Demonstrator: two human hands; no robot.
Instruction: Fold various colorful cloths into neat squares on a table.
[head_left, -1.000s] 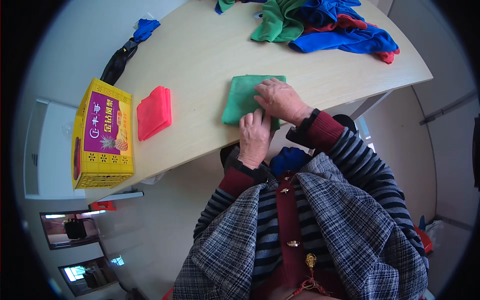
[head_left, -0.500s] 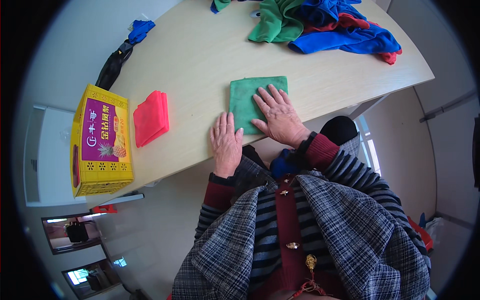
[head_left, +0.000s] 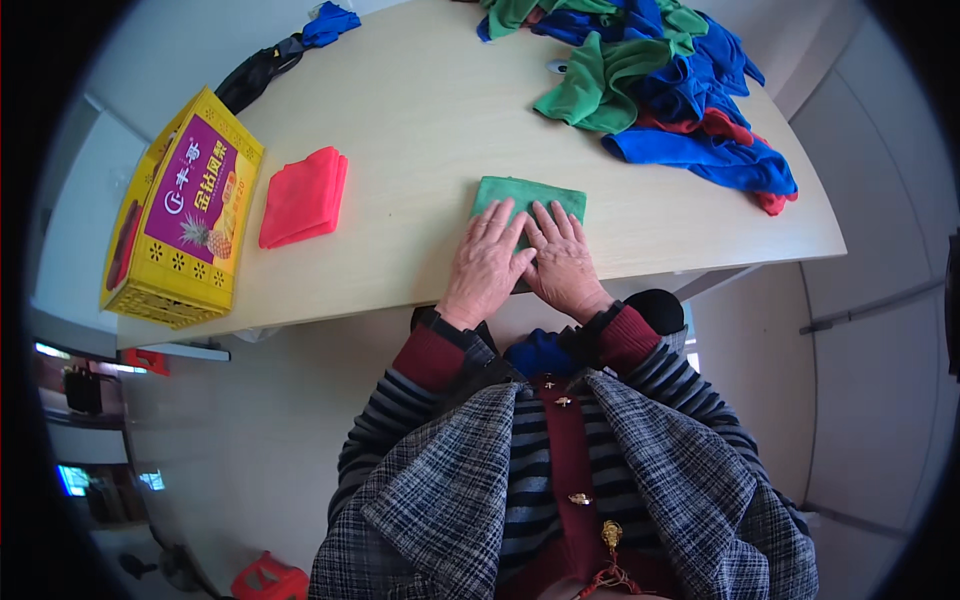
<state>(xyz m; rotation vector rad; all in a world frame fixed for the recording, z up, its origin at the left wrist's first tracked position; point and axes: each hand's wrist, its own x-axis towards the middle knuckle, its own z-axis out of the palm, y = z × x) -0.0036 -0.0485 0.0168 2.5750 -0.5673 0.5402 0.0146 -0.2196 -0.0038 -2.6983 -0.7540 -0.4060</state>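
Observation:
A folded green cloth (head_left: 530, 189) lies near the table's front edge, its lower part covered by my hands. My left hand (head_left: 482, 262) rests flat on its left side with the fingers stretched out. Beside it, my right hand (head_left: 566, 262) lies flat on the right side, fingers spread a little. The two thumbs meet or nearly meet over the cloth. To the left sits a folded red cloth (head_left: 303, 198), neatly squared and apart from both hands.
A heap of rumpled blue (head_left: 700, 155), green and red cloths spreads over the far right of the table (head_left: 420, 120). At the left edge stands a yellow and purple fruit carton (head_left: 195, 210). Behind it lies a black and blue folded umbrella-like thing (head_left: 262, 72). A red stool (head_left: 270, 578) is on the floor.
My left hand has moved from beside the green cloth onto it. My right hand has shifted closer to the left one. The whole view has turned a little.

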